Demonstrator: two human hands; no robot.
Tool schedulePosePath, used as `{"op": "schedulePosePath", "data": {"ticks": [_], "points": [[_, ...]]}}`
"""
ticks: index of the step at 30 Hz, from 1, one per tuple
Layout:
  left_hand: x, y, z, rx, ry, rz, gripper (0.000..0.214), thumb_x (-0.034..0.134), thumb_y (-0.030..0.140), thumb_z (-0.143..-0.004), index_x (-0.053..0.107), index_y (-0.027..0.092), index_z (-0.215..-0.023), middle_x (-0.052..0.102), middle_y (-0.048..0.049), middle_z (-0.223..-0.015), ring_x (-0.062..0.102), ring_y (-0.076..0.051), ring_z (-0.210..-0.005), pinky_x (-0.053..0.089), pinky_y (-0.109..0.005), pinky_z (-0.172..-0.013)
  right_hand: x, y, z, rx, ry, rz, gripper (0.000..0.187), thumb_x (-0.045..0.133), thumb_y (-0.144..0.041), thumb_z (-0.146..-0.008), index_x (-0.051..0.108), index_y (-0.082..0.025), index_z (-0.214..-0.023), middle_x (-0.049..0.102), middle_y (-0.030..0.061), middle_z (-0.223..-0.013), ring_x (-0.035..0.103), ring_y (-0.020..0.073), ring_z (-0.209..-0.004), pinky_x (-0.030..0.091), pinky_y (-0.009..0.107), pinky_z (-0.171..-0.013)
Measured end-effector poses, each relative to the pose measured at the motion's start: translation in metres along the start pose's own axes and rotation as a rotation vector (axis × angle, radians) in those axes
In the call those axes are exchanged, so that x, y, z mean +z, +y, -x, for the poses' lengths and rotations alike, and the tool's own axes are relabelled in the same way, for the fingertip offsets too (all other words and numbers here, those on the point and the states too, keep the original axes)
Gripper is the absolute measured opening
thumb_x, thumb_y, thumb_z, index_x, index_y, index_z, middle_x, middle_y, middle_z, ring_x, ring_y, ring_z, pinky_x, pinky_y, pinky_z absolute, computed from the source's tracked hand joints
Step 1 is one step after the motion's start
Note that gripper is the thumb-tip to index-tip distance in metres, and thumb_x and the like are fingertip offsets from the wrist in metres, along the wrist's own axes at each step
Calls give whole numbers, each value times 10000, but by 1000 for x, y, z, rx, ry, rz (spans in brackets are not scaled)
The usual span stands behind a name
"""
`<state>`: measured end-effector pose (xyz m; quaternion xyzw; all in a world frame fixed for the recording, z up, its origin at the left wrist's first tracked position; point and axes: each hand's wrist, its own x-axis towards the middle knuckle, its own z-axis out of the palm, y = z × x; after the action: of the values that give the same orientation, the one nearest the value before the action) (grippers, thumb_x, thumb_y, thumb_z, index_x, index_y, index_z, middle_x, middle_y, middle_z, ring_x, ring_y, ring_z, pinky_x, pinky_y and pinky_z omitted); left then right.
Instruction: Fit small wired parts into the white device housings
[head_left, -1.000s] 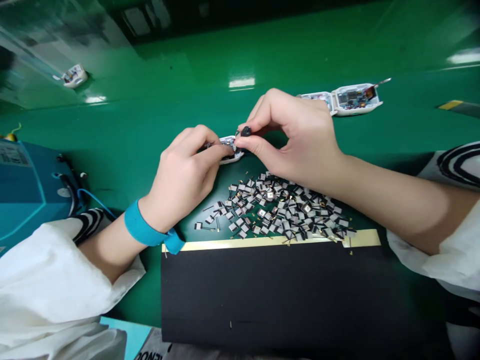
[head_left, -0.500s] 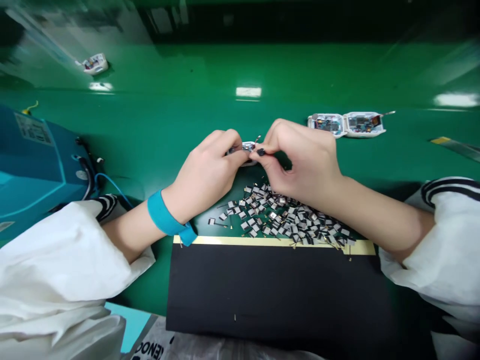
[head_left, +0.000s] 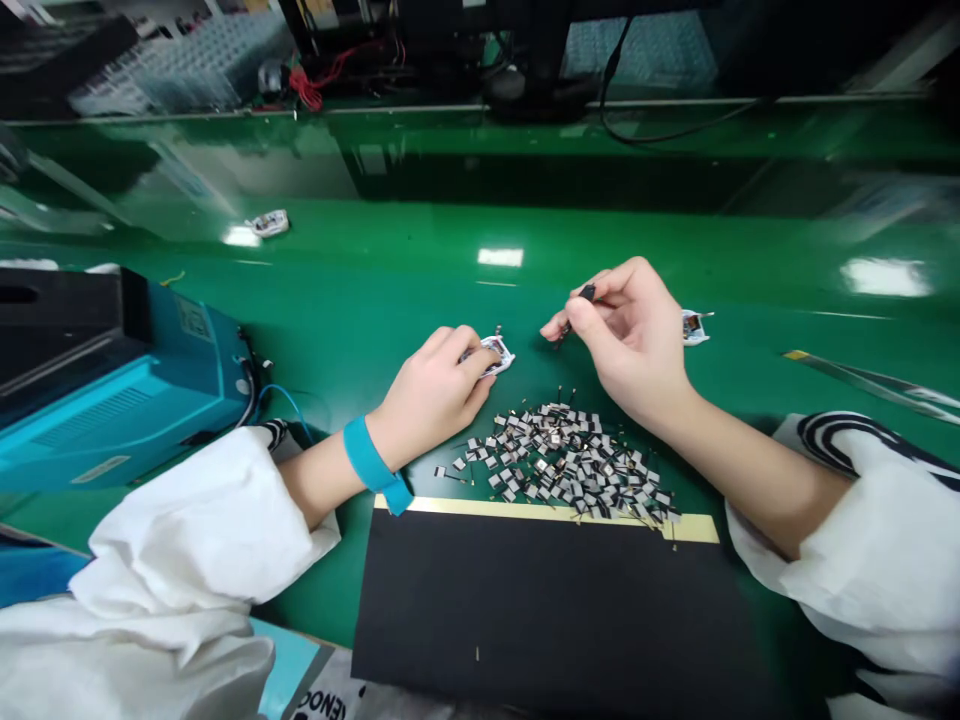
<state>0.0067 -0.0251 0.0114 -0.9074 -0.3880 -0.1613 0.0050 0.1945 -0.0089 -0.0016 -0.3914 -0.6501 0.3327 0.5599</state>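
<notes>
My left hand (head_left: 429, 385) is closed on a small white casing (head_left: 496, 356) with electronics inside, holding it at the table. A short wire sticks up from the casing's far side. To the right, my right hand (head_left: 628, 335) is raised and pinches a small black part (head_left: 587, 293) between thumb and fingers; its exact kind is too small to tell. Below both hands lies a pile of small grey-and-black tabs with thin leads (head_left: 570, 455). Partly hidden behind my right hand is another white casing (head_left: 695, 327) with electronics.
A black sheet (head_left: 555, 600) with a yellow edge strip (head_left: 480, 509) lies in front of me. Metal tweezers (head_left: 870, 385) rest at right. A blue and black machine (head_left: 150, 380) stands at left. One more white casing (head_left: 271, 223) sits farther back. Cables (head_left: 307, 90) lie along the rear.
My right hand has moved away from the casing, up and to the right, with the black part. My left hand still holds the casing. The view has tilted up.
</notes>
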Motion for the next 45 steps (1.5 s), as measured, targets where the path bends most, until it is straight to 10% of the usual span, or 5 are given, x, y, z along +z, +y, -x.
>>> {"op": "schedulePosePath", "data": {"ticks": [8,17,45], "points": [[0,3,5,-218,58,467,377,447,148,-787,390,159,-1160,486,-51,-946,500,-77,-636,475,-209,-589,-3,-7,4,-94,-460,542,55,451,-130,-799,484,-172,-786,551,48,-775,526,174,-739,428,286,-645],[6,-25,-8,0,-140,524,679,513,141,-759,171,212,-1342,384,-84,-1313,308,-222,-1245,275,-439,-1053,3,-7,1,-260,-538,695,214,466,-263,-852,603,-109,-909,535,89,-797,509,208,-787,446,346,-709],[9,-3,-4,-79,95,638,573,713,267,-645,431,201,-1139,555,-30,-958,578,-140,-866,510,-256,-796,9,-18,7,-789,-282,987,186,459,-109,-822,570,-112,-673,505,43,-654,429,155,-627,366,275,-578]]}}
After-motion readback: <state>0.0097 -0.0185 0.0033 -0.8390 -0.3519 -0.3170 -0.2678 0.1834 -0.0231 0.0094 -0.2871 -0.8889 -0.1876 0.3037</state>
